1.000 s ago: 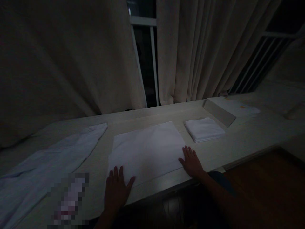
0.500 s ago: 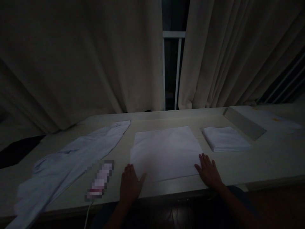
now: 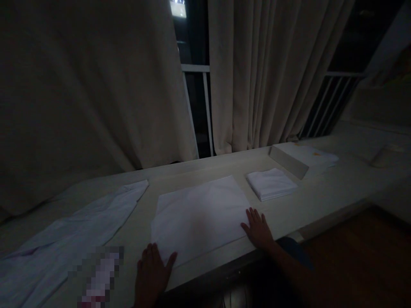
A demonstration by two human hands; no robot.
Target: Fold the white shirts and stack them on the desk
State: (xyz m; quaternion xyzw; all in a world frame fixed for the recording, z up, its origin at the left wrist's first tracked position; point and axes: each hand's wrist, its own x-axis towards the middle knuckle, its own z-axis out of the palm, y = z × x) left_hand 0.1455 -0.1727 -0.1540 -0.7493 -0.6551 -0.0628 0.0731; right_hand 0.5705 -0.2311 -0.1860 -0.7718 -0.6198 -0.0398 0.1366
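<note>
A white cloth (image 3: 199,218), spread out as a flat folded rectangle, lies on the pale table in front of me. My left hand (image 3: 152,269) rests at its near left corner, palm down, with the thumb stretched out toward the cloth. At the near right corner lies my right hand (image 3: 257,229), flat with its fingers spread, the fingertips at the cloth's edge. Neither hand grips anything. Beyond my right hand sits a folded white cloth (image 3: 271,184) in a thick, neat square.
A long crumpled white cloth (image 3: 73,235) stretches across the table's left side. Near it is a blurred-out object (image 3: 101,278). A white box (image 3: 292,158) with papers stands at the back right. Beige curtains (image 3: 250,77) hang behind the table (image 3: 308,205).
The view has swung to the right, so everything appears shifted left and more of the room's right side shows. Both hands stay flat at the cloth's near corners.
</note>
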